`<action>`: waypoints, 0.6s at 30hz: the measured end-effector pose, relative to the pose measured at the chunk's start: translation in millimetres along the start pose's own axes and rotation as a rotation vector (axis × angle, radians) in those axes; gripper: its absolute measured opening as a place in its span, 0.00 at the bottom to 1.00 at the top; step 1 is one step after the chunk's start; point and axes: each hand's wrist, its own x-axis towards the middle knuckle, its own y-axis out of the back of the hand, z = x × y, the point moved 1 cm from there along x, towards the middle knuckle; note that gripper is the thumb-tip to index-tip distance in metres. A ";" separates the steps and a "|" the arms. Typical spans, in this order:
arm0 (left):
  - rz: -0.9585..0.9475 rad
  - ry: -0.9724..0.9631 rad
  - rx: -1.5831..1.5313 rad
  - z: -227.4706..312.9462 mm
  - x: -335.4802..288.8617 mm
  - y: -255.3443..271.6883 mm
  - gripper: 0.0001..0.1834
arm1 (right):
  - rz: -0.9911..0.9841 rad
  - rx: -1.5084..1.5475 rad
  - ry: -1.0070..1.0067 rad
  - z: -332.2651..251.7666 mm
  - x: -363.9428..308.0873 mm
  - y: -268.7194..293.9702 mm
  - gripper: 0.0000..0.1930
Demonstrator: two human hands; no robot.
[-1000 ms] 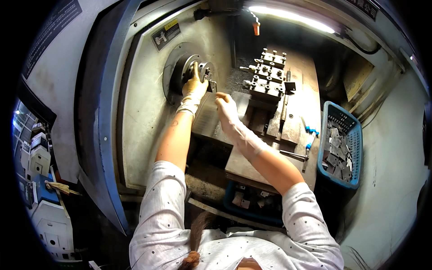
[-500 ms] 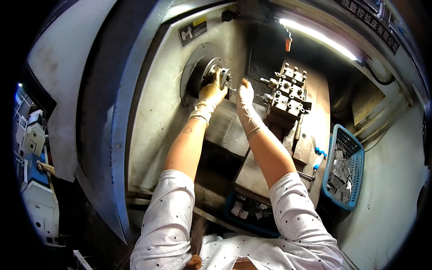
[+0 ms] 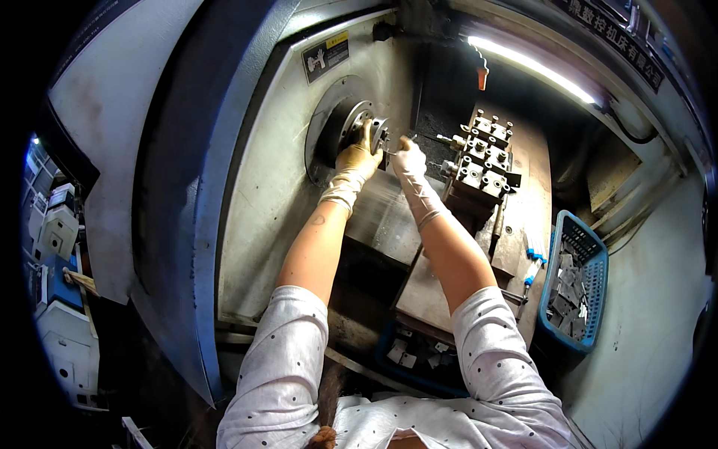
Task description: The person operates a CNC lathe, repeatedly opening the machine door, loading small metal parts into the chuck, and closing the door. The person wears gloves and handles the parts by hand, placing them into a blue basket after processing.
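Note:
The round metal lathe chuck sticks out of the pale machine wall. My left hand, in a yellowed glove, grips its front rim, with one finger stretched up over the face; some fingers are hidden. To the right of the chuck, my gloved right hand is closed around a thin metal rod, whose end points at the chuck face. The rod's exact kind is too small to make out. Whether a workpiece sits in the chuck is unclear.
Right of my hands stands a tool block with several bolts and tool holders. A blue basket of flat metal pieces is farther right. Blue-tipped brushes lie beside it. An orange-handled valve hangs near the lamp.
My right hand has turned and dropped slightly beside the chuck, its fingers now curled more tightly. My left hand stays on the chuck. The whole view has shifted a little.

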 end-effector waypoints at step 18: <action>-0.018 0.010 0.141 16.1 -0.7 10.5 0.35 | -0.190 0.155 0.063 56.5 -34.9 -48.5 0.11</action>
